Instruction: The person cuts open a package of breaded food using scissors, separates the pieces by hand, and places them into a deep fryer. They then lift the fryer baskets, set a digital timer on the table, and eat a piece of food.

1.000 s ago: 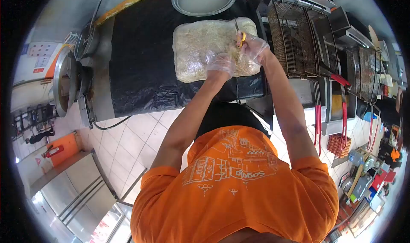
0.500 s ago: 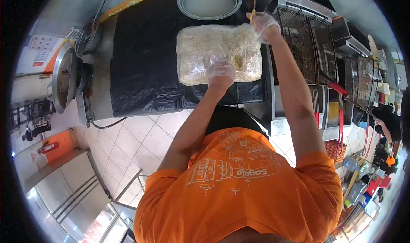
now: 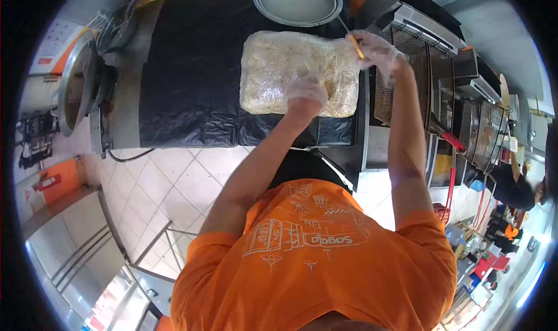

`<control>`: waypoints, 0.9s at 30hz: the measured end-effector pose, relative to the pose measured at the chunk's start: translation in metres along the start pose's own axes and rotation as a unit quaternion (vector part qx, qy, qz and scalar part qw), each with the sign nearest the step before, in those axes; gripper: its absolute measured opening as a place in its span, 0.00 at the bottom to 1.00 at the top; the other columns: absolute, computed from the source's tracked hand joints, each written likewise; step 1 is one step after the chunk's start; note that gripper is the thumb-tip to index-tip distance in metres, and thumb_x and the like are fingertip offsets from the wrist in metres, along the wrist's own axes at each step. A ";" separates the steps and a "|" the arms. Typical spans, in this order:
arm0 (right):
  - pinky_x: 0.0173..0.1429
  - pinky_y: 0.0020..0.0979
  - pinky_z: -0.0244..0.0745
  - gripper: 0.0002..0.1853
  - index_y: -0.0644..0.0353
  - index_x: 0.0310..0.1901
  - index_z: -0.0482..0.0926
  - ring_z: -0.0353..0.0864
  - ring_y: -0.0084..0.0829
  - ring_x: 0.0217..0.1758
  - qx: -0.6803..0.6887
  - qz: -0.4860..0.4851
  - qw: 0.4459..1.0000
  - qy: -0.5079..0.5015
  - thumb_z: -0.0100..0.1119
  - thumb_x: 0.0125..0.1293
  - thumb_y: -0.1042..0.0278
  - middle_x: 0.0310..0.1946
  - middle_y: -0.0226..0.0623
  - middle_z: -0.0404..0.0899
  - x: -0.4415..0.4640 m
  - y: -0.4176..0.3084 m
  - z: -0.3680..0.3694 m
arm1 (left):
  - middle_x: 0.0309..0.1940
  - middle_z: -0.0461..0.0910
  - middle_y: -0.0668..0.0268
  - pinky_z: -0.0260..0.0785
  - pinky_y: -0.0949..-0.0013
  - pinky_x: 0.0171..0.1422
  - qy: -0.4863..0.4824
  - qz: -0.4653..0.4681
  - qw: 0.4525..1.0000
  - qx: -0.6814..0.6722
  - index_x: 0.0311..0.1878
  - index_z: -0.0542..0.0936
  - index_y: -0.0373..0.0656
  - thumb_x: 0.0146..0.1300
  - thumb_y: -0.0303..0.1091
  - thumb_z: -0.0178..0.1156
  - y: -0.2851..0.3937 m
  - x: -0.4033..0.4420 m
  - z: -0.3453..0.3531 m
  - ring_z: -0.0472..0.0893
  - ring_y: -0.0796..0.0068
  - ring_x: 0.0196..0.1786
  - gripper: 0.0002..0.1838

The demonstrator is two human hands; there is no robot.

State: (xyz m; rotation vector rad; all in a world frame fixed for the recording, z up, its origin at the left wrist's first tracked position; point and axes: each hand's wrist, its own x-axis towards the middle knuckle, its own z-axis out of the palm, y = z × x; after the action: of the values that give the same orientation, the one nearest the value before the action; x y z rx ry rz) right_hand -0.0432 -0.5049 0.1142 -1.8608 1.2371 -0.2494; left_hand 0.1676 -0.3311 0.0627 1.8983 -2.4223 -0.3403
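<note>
A large rectangular block of pale, shredded-looking food in clear plastic wrap (image 3: pixel 273 69) lies on the black-covered table. My left hand (image 3: pixel 306 92), in a clear plastic glove, is on the block's near side, its fingers curled at the wrap; motion blurs them. Beyond the block's right edge, my gloved right hand (image 3: pixel 378 51) grips a yellow-handled knife (image 3: pixel 355 46). Its thin metal blade points up and left, towards a round metal pan (image 3: pixel 297 4) of cloudy whitish liquid. The block's contents are blurred by the shiny wrap.
Wire fryer baskets (image 3: pixel 410 69) with red handles stand close by on the right. A large round metal vessel (image 3: pixel 78 84) is at the left. Black plastic sheeting (image 3: pixel 192 87) covers the table. A co-worker in dark clothing (image 3: pixel 514 185) is at the far right.
My right hand has moved right and slightly down with the knife, whose blade now tilts left. My left hand stays on the block. The whole view has shifted slightly.
</note>
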 end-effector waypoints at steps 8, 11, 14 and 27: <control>0.18 0.20 0.63 0.20 0.52 0.57 0.78 0.74 0.19 0.17 -0.042 0.245 0.927 -0.281 0.62 0.63 0.63 0.26 0.25 0.75 -0.047 -0.065 -0.029 | 0.42 0.86 0.56 0.77 0.57 0.50 0.038 0.009 0.997 -0.059 0.35 0.87 0.41 0.61 0.33 0.53 -0.007 0.042 0.004 0.85 0.56 0.46 0.12; 0.20 0.19 0.64 0.19 0.51 0.55 0.80 0.76 0.18 0.18 0.007 0.267 0.904 -0.332 0.62 0.63 0.61 0.25 0.24 0.75 -0.038 -0.047 -0.028 | 0.43 0.86 0.57 0.76 0.57 0.53 0.030 0.016 0.999 -0.023 0.40 0.86 0.42 0.64 0.34 0.51 -0.008 0.047 0.014 0.85 0.57 0.49 0.14; 0.21 0.19 0.64 0.19 0.53 0.54 0.81 0.75 0.18 0.18 0.067 0.255 0.908 -0.325 0.63 0.62 0.59 0.24 0.24 0.75 -0.039 -0.034 -0.027 | 0.40 0.85 0.58 0.76 0.57 0.50 0.102 0.034 0.993 -0.049 0.36 0.84 0.43 0.64 0.35 0.51 -0.015 0.039 0.036 0.84 0.58 0.45 0.12; 0.23 0.15 0.56 0.22 0.60 0.52 0.81 0.66 0.12 0.21 0.168 0.216 0.912 -0.306 0.66 0.62 0.54 0.23 0.22 0.72 -0.032 -0.039 -0.016 | 0.30 0.80 0.59 0.71 0.53 0.44 0.241 -0.035 0.950 -0.197 0.40 0.78 0.49 0.67 0.44 0.52 -0.004 0.034 0.055 0.81 0.56 0.38 0.11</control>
State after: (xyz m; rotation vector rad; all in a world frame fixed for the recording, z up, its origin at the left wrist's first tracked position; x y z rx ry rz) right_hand -0.0423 -0.4814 0.1620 -1.1871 1.0383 0.3293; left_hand 0.1538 -0.3567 0.0054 1.6547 -1.8180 -0.2908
